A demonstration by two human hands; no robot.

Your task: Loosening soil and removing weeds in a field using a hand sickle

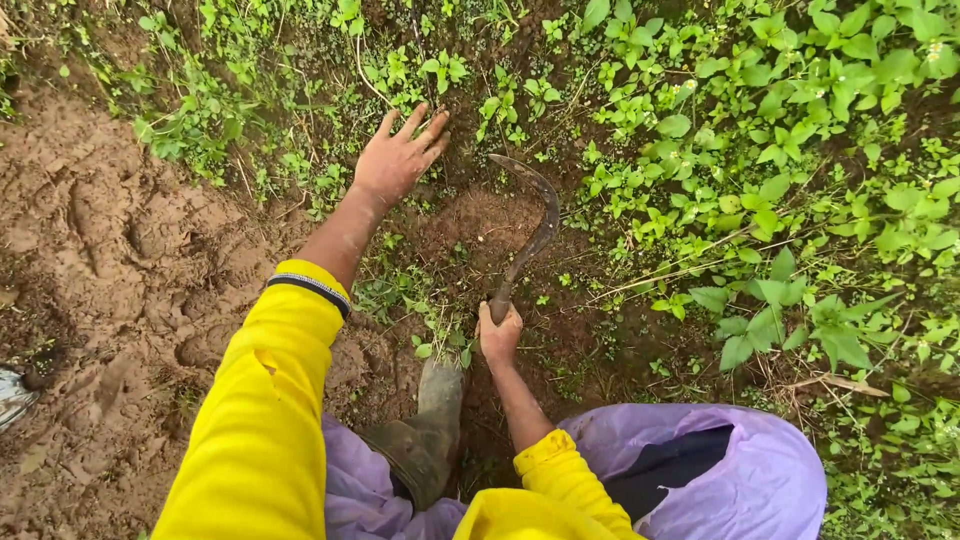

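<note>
My left hand point(400, 155) reaches forward with fingers spread, pressing on low green weeds point(440, 75) at the edge of the bare soil. My right hand point(498, 335) grips the handle of a curved rusty sickle point(535, 225), whose blade arcs up and to the left over a scraped patch of brown earth point(490, 225). Both arms wear yellow sleeves point(275, 400). The sickle's tip lies a short way right of my left hand.
A muddy boot point(425, 435) stands between my arms, with lilac trousers point(720, 480) over my knees. Thick leafy weeds point(780, 150) cover the right and top. Trampled bare mud point(110, 270) fills the left. A pale object point(12, 395) sits at the left edge.
</note>
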